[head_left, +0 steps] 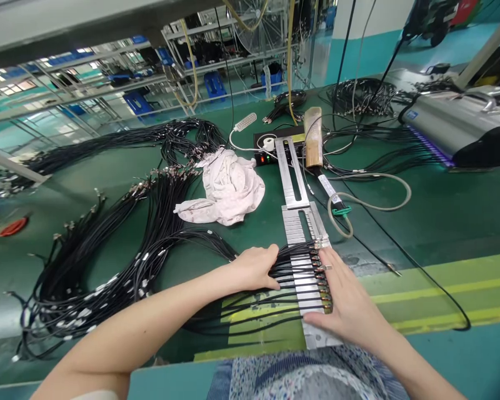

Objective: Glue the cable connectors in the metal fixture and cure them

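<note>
Near the lower centre of the frame, a row of black cables [283, 272] lay side by side across a slotted metal plate [294, 222], their metal connectors [326, 290] lined up along its right edge. The right hand [352, 300] came in from the lower right; its grip was spread wide, the thumb at the lower cables and the fingers near the upper ones, so the connectors sat between them, just beside the palm. The left hand [252, 270] reached in from the lower left and lay over the same cables, left of the plate. Its thumb and forefinger stood apart with cables passing between; whether that grip had closed on any, one could not tell, as the palm hid them.

On the green desk [129, 175], a large cable bundle [173, 194] curved through the left of the frame, near a crumpled pale cloth [233, 189] at upper centre. A silver machine [454, 128] with a violet glow stood at upper right.
</note>
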Tool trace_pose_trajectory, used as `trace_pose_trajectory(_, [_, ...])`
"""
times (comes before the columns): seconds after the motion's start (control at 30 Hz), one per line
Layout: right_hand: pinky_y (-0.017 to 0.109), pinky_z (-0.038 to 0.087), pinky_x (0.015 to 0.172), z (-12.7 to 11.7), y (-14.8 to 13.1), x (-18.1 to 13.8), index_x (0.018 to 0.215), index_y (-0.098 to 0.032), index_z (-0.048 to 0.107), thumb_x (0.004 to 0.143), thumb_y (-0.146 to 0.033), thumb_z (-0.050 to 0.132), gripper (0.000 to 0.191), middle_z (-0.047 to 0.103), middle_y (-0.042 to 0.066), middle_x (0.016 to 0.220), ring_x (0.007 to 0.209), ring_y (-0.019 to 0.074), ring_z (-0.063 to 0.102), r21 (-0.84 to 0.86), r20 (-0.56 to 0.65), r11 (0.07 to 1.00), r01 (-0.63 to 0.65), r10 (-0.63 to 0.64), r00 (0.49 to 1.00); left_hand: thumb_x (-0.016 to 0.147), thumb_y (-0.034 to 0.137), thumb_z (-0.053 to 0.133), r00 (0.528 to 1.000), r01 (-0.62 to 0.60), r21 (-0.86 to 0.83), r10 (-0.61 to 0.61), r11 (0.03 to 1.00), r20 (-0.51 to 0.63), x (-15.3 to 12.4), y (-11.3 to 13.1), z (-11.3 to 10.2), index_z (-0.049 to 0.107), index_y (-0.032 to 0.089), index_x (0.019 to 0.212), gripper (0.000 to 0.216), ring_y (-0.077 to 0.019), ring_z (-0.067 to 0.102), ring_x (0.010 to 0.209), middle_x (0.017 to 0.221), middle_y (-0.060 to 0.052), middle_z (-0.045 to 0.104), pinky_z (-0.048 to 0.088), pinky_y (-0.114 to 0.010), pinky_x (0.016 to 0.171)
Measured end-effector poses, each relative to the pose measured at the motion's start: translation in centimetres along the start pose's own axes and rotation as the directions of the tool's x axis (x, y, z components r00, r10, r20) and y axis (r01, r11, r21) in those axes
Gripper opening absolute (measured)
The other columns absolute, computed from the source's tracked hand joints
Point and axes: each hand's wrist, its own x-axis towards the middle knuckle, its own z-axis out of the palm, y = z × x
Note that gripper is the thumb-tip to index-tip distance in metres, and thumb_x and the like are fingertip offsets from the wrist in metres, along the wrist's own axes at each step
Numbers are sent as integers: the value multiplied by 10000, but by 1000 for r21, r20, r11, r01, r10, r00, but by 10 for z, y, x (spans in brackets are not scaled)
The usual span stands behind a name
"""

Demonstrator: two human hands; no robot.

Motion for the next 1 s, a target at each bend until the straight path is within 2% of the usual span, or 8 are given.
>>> trace_pose_trajectory(0.17, [515,337,1059,-1,-1,0,1462,-109,-28,616,-665,638,1212,171,202,1497,1378,346,180,9,24,1000,-20,20,1000,650,306,662,1000,-5,21,5,1000,21,2,4,-5,412,214,855,336,-222,615,775,822,-9,619,392,-257,571])
trace_pose_trajectory(0.33, [520,310,1071,2,-1,-1,1459,-113,-31,586,-667,664,1246,211,216,1480,1381,351,159,15,11,1000,-4,4,1000,689,184,544,1000,-6,85,9,996,-29,-12,14,15,386,200,900,264,-239,601,867,955,-62,601,421,-287,666])
trace_pose_trajectory(0.47, [534,319,1060,2,-3,-1,1454,-99,-41,537,-661,701,1307,237,236,1463,1372,372,175,13,24,999,-36,36,999,716,133,442,997,-4,94,11,996,-73,-11,14,19,362,196,895,207,-247,603,793,841,-54,594,405,-306,643])
trace_pose_trajectory(0.57, [534,317,1061,0,-4,-1,1450,-67,-1,516,-660,713,1317,256,259,1448,1362,384,197,19,43,999,-47,46,998,690,140,441,995,-46,61,51,997,-81,-8,11,3,336,213,826,187,-203,581,705,760,-5,565,385,-276,603])
trace_pose_trajectory(0.7, [492,291,1092,-3,-5,1,1446,-46,19,519,-664,710,1311,193,254,1475,1379,359,161,20,59,999,-42,40,997,718,194,443,982,-146,-25,142,989,-128,-5,6,-14,309,222,771,147,-158,557,716,787,19,549,388,-238,601])
trace_pose_trajectory(0.93, [465,275,1109,-6,-7,2,1440,-50,84,490,-679,717,1303,184,233,1485,1391,336,129,33,83,997,-74,71,994,834,257,419,982,-16,13,18,1000,-190,2,-6,17,327,214,804,106,-222,593,697,723,-19,571,366,-278,586])
trace_pose_trajectory(1.0, [471,271,1109,-5,-7,2,1447,-53,37,517,-689,698,1306,174,236,1487,1389,340,138,29,86,996,-80,77,993,864,283,393,956,-1,-33,-9,999,-292,-5,-10,13,317,219,809,114,-211,593,688,716,-10,569,372,-272,585])
